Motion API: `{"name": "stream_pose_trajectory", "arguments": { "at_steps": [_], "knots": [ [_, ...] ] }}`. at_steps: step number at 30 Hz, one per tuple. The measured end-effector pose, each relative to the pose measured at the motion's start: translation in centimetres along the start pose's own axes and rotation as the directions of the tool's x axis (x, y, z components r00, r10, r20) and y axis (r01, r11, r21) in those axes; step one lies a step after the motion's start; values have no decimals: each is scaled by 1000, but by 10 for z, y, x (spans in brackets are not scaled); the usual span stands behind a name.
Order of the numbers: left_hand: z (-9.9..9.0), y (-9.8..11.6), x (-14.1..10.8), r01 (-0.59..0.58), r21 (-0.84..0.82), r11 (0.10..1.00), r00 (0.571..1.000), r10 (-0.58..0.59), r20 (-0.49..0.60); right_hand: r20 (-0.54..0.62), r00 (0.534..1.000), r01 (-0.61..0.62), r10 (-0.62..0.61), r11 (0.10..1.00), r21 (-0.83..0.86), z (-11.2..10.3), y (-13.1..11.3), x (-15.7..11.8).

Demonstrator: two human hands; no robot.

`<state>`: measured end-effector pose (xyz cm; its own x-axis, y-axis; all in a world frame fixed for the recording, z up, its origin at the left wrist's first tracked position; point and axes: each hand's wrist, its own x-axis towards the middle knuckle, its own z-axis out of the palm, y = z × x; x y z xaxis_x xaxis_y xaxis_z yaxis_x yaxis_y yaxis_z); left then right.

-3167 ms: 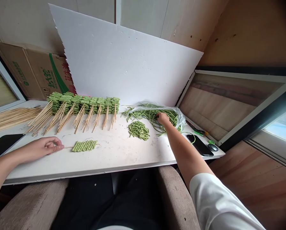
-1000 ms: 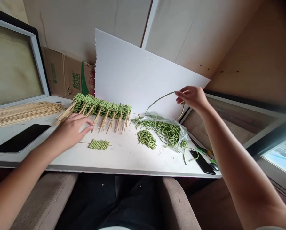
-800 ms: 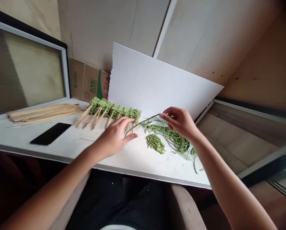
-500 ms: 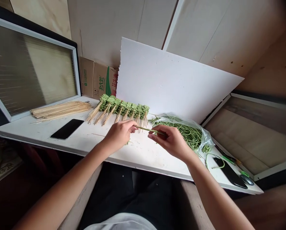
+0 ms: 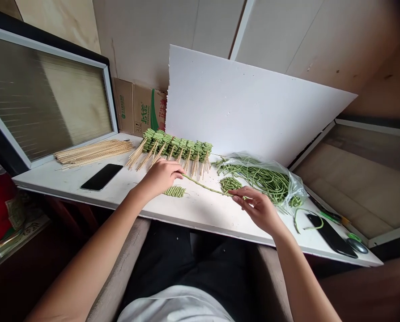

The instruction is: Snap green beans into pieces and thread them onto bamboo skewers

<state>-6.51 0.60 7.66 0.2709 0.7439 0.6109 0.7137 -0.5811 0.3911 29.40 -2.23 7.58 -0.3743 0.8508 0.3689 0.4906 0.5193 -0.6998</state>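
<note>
A long green bean (image 5: 205,186) stretches between my hands above the white table. My left hand (image 5: 168,174) pinches its left end, and my right hand (image 5: 252,203) grips it near the right end. Beneath my left hand lies a short row of cut bean pieces (image 5: 175,191). A small pile of cut pieces (image 5: 230,184) sits just behind my right hand. Farther back, bean pieces threaded on wooden skewers (image 5: 176,148) stand in a stacked row. Long whole beans (image 5: 267,181) spill from a clear plastic bag on the right.
Bare wooden skewers (image 5: 92,152) and a black phone (image 5: 102,176) lie on the left. A dark phone (image 5: 332,235) and a round object (image 5: 357,245) are at the right. A white board (image 5: 247,107) leans behind, beside a cardboard box (image 5: 129,107).
My hands have moved apart, showing a longer stretch of the bean. The two groups of cut pieces now show more fully. The view has shifted slightly.
</note>
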Motion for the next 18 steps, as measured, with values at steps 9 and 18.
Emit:
{"name": "stream_pose_trajectory", "arguments": {
  "at_steps": [9, 18],
  "knots": [
    [4, -14, -4, 274, 9, 962, 910, -262, 322, -134, 988, -71, 73, 997, 22, 22, 27, 5],
    [23, -6, -8, 269, -48, 962, 884, -227, 408, -99, 985, -112, 142, 960, 258, 48, 29, 3]
  ]
}}
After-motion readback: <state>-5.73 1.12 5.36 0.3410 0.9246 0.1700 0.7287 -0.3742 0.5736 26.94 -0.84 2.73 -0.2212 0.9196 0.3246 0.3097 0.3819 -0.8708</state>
